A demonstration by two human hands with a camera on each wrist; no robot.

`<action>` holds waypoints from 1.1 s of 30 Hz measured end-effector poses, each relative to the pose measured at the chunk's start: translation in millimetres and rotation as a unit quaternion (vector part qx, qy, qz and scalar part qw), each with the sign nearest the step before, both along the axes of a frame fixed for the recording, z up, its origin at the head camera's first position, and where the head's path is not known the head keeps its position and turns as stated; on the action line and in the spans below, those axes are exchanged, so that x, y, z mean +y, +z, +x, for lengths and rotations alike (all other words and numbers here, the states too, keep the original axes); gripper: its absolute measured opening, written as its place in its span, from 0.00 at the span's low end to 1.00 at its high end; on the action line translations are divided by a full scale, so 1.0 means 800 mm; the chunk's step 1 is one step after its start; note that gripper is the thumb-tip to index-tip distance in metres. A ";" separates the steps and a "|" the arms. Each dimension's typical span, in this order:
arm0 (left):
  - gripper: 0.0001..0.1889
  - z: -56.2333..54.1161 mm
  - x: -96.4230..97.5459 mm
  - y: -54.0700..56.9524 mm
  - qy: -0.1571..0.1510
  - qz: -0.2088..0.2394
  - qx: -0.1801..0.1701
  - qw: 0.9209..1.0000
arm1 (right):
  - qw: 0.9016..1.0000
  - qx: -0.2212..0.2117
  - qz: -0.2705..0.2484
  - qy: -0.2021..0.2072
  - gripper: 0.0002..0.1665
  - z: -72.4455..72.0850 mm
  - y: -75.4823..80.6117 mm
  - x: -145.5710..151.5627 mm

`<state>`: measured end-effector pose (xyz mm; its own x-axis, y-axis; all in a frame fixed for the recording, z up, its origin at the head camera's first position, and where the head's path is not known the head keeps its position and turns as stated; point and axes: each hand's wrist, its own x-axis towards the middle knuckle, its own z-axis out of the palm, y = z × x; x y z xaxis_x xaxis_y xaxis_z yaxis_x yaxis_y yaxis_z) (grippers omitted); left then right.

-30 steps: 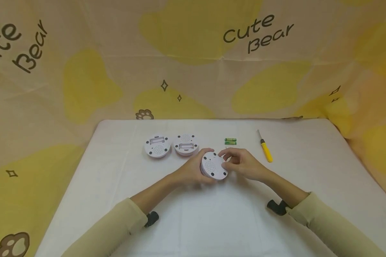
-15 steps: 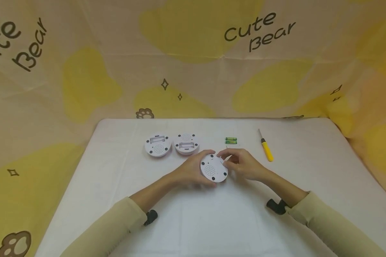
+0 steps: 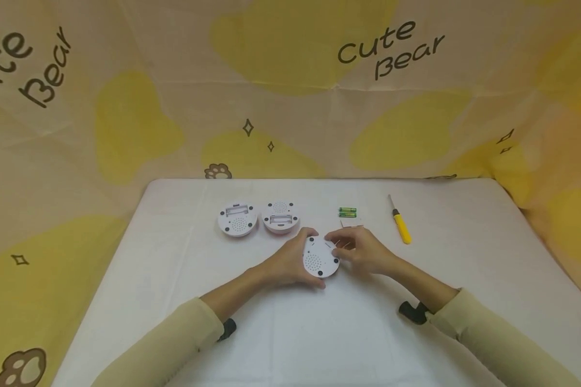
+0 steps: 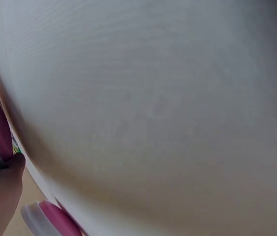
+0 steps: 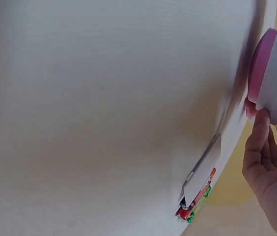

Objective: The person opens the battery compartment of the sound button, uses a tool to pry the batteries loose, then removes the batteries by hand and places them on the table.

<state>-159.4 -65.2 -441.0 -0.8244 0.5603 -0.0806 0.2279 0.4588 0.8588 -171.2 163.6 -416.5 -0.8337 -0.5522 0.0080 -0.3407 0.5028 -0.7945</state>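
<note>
My left hand (image 3: 289, 260) grips a round white device (image 3: 321, 262) by its left side. Its flat underside, with speaker holes and dark round feet, faces up in the head view; both wrist views show a pink part below the white rim. On the right edge, thumb and fingers of my right hand (image 3: 366, 251) pinch the rim near a small slot. The right wrist view has those fingertips (image 5: 262, 116) right at the white rim. Two similar devices lie behind, one at left (image 3: 238, 220) and another (image 3: 280, 217) beside it, both with bare battery compartments.
Green batteries (image 3: 347, 212) lie side by side behind my right hand, a thin flat white piece (image 3: 352, 222) just in front of them. A screwdriver (image 3: 401, 226) with a yellow handle lies to the right on the white-covered table (image 3: 290, 333). Printed cloth (image 3: 290, 107) hangs behind.
Both hands have shifted slightly toward me with the device, which has turned a little between them. More of the flat white piece shows behind my right hand.
</note>
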 end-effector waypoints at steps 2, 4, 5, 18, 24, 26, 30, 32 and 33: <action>0.59 0.000 -0.002 -0.001 -0.006 -0.007 0.002 1.000 | 1.000 0.006 0.002 0.002 0.19 0.001 -0.002 -0.001; 0.60 -0.001 -0.005 -0.001 -0.017 -0.014 0.006 1.000 | 1.000 0.010 0.003 0.004 0.19 0.001 -0.004 -0.002; 0.60 -0.001 -0.006 -0.001 -0.024 -0.017 0.005 1.000 | 1.000 0.010 0.002 0.004 0.19 0.002 -0.004 -0.002; 0.53 -0.002 -0.018 0.004 -0.032 -0.014 0.002 0.999 | 1.000 0.015 0.005 -0.002 0.17 0.003 -0.005 -0.005; 0.58 0.001 -0.013 0.001 -0.012 -0.014 0.007 1.000 | 1.000 0.023 -0.003 -0.008 0.14 0.003 -0.003 -0.006; 0.59 0.002 -0.012 0.000 -0.011 -0.009 0.008 1.000 | 1.000 0.023 -0.006 -0.013 0.14 0.004 -0.003 -0.007; 0.55 0.003 -0.008 -0.003 -0.010 0.003 0.004 1.000 | 0.999 0.024 -0.012 -0.030 0.15 0.006 -0.003 -0.010; 0.55 0.004 -0.007 -0.005 -0.007 0.012 0.001 1.000 | 0.999 0.023 -0.014 -0.039 0.15 0.007 -0.004 -0.013; 0.55 0.004 -0.006 -0.005 -0.006 0.018 -0.001 1.000 | 0.999 0.022 -0.014 -0.041 0.14 0.007 -0.004 -0.014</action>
<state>-156.3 -70.0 -445.3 -0.8179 0.5719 -0.0630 0.2302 0.4257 0.8751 -165.6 152.6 -419.7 -0.8750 -0.4804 0.0595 -0.3330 0.5083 -0.7942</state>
